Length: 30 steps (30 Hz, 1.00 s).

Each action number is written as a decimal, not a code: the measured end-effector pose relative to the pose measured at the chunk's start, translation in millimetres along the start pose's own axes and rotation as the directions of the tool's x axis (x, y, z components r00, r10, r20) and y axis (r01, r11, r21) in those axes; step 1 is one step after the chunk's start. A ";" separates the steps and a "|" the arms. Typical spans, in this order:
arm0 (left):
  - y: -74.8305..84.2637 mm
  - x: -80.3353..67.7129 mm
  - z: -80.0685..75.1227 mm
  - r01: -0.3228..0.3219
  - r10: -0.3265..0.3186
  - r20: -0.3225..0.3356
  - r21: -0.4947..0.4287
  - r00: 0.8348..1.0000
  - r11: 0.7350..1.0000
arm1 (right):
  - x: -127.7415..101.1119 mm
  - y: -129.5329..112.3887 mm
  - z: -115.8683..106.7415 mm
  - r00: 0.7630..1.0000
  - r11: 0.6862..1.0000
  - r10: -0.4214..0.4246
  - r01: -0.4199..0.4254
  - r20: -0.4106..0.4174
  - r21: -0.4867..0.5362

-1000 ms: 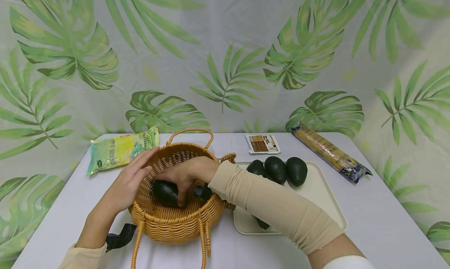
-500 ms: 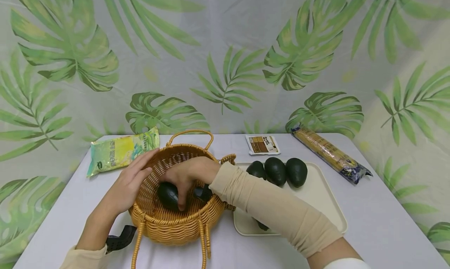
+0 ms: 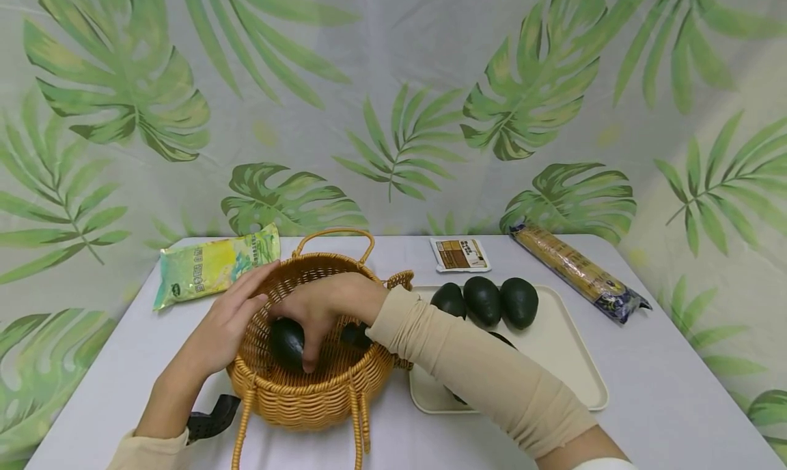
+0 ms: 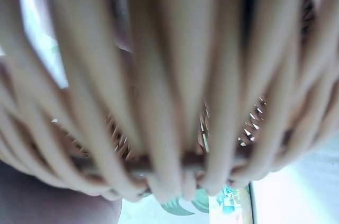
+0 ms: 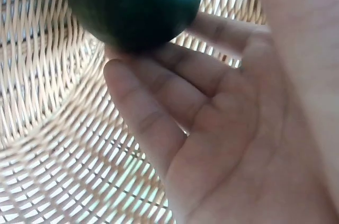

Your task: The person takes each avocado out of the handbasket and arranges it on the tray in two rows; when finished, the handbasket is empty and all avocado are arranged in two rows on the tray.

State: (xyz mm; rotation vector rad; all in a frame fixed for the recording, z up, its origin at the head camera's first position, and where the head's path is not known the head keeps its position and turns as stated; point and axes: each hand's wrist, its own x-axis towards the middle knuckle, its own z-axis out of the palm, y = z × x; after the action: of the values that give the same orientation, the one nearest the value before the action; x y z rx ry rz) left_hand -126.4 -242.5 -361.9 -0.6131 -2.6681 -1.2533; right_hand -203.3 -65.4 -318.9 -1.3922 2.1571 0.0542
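In the head view, my right hand (image 3: pixel 316 306) reaches into a wicker basket (image 3: pixel 307 410) and holds a dark green avocado (image 3: pixel 287 343) low inside it, the thumb on the near side. The right wrist view shows the fingers (image 5: pixel 153 94) against the underside of the avocado (image 5: pixel 135 4), with woven wall all around. My left hand (image 3: pixel 230 323) grips the basket's left rim, thumb over the edge and fingers along the outside. Up close in the left wrist view, the basket's weave (image 4: pixel 175 86) hides most of that hand.
A cream tray (image 3: pixel 568 361) on the right bears several avocados (image 3: pixel 482 301), some partly under my right sleeve. Behind stand a small brown-and-white packet (image 3: pixel 460 254), a long noodle-like pack (image 3: pixel 574 265) and a green-yellow bag (image 3: pixel 212 265). The basket's handles (image 3: pixel 359 422) hang in front.
Inside the basket, the avocado has turned more upright in my right hand after a small shift rightward and back. My left hand stays on the rim.
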 end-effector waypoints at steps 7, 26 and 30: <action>0.9 -0.2 0.0 0.005 -0.005 0.003 0.012 1.000 1.000 | -7.5 -3.3 -9.4 0.999 0.999 0.041 -0.041 -0.004 -0.002; 0.4 -0.6 0.2 0.018 -0.018 0.015 -0.005 1.000 1.000 | -36.1 -8.2 -17.5 0.992 0.999 0.031 -0.027 -0.122 0.034; 0.6 -0.4 0.3 0.012 -0.012 0.011 -0.009 1.000 1.000 | -41.5 -6.2 -16.9 0.987 0.999 0.013 -0.005 -0.162 0.048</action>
State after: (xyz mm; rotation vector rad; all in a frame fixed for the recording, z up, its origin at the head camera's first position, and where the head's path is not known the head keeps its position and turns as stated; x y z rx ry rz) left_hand -125.9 -242.1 -361.8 -0.6080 -2.6801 -1.2693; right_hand -192.9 -39.5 -283.4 -1.4024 2.2815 -0.1096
